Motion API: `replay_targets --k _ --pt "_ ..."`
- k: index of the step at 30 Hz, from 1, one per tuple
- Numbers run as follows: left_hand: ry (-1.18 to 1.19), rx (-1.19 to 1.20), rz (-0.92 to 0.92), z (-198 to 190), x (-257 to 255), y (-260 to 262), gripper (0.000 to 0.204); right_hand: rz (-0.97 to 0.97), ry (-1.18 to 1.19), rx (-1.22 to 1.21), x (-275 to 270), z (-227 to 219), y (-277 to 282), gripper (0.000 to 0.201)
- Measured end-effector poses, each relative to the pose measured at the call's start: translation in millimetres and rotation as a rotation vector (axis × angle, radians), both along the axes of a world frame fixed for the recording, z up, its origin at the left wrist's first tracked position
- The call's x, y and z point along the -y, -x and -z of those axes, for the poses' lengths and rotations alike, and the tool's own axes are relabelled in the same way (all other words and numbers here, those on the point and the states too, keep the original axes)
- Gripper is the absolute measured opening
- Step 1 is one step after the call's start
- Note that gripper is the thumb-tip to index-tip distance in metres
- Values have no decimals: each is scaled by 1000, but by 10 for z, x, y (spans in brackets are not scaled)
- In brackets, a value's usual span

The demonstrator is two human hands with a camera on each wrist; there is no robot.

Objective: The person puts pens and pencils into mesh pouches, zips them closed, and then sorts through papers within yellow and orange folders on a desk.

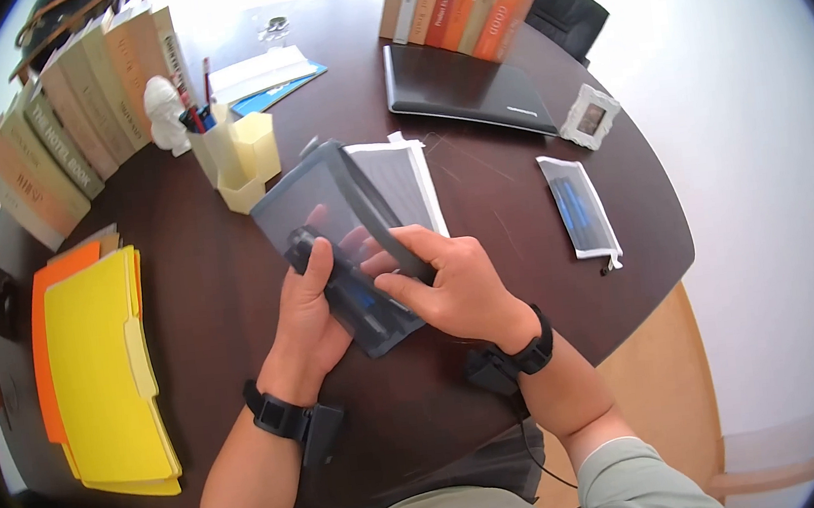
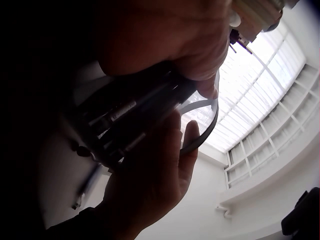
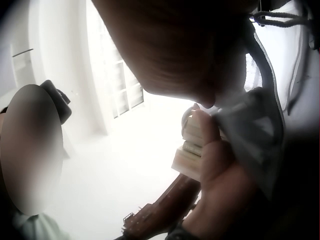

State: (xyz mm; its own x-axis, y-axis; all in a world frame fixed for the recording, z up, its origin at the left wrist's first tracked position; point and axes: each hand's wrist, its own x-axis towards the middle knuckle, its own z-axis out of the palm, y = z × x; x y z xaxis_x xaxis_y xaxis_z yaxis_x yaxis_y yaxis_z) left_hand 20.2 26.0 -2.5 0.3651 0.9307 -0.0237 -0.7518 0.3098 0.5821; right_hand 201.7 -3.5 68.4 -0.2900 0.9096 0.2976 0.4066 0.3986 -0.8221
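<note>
Above the table's middle, both hands hold a dark grey see-through zip pouch (image 1: 296, 191). My left hand (image 1: 306, 314) grips its left side, the thumb on top and the fingers showing through the mesh from behind. Dark pens, some with blue parts, (image 1: 365, 306) lie in the pouch's lower end. My right hand (image 1: 470, 282) pinches the dark edge strip on the right side, which bows away from the mesh. In the left wrist view the pens (image 2: 122, 110) look dark between the hands. The pouch (image 3: 255, 130) is blurred in the right wrist view.
Behind the pouch lies a white-edged mesh pouch (image 1: 403, 165). Another pouch with blue pens (image 1: 576, 206) lies at right, near a picture frame (image 1: 591, 118) and laptop (image 1: 469, 89). Yellow folders (image 1: 102, 375), books (image 1: 66, 121) and a pen holder (image 1: 218, 155) stand or lie left.
</note>
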Motion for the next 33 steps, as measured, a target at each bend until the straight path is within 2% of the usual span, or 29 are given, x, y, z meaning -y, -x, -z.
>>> replay_targets --k 2,3,4,6,9,12,13,16,17,20,23,26,29,32,33 --pt "1 9 -36 88 -4 11 66 10 -62 -29 -30 95 -33 39" --pt "1 14 -42 127 -14 19 62 28 -189 51 -59 121 -46 41" --pt "47 48 -43 136 -29 33 62 52 -208 27 -39 96 -46 41" --pt "144 110 -49 121 -64 53 62 86 -417 61 -91 92 -102 38" --pt "165 202 -3 -21 -35 31 63 116 -504 3 -122 147 -162 34" --pt "180 210 -16 106 -90 107 62 68 -291 43 -75 172 -210 34" --pt "205 198 -39 96 -90 104 62 30 -205 140 -68 139 -234 29" --pt "224 187 -28 65 -72 103 61 -13 -129 200 -53 137 -226 27" --pt "236 169 -23 -7 -33 77 60 -11 -220 146 -50 166 -216 28" --pt "69 316 73 125 -76 108 57 -13 -359 77 -59 237 -176 24" --pt "63 194 69 89 -18 89 52 13 -457 41 -45 288 -114 19" --pt "62 76 183 176 -6 155 49 39 -500 16 -57 317 -73 15" --pt "102 115 173 233 5 171 52 45 -519 38 -65 331 -67 15" --pt "-22 -29 61 143 59 92 58 58 -599 -63 -117 325 -86 22" --pt "-10 -1 46 145 57 81 60 50 -537 -111 -114 279 -111 25"
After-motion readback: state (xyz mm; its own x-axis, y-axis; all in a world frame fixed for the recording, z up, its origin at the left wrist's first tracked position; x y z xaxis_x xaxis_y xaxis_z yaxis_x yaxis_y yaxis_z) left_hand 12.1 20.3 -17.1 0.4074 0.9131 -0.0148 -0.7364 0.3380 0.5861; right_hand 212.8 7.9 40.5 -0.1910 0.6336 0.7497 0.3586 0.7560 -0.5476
